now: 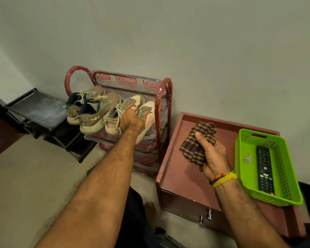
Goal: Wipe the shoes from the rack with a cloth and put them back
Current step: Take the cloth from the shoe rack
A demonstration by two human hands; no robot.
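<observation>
On the top shelf of the red rack [166, 97], up around my twelve o'clock, two pairs of shoes sit side by side with their heels toward me. My left hand [132, 120] reaches out to the white and red pair [132, 111] on the right side of that shelf. My fingers are down between the two shoes of that pair, but my own knuckles hide the fingertips, so I cannot tell whether I have closed on a shoe or am only touching it. The brown pair [89, 110] lies just beside, at about eleven o'clock from my hand, laces loose on top, untouched. The rack stands against the wall [204, 42], its frame wrapped in clear printed plastic, with lower shelves showing under the top one.

My right hand [211, 153] sits at about two o'clock, curled tightly round the checked cloth [195, 142], thumb pressed on top of the bunched fabric. The cloth hangs from my fist over the brown cabinet [177, 167], which stands just beside the rack on its right. Threads and beads circle my right wrist.

A green basket [293, 179] rests on the cabinet top at three o'clock, near my right wrist. A black remote [265, 170] lies inside it, next to a small pale object I cannot make out.

A black stand [38, 111] sits at ten o'clock, left of the rack.
</observation>
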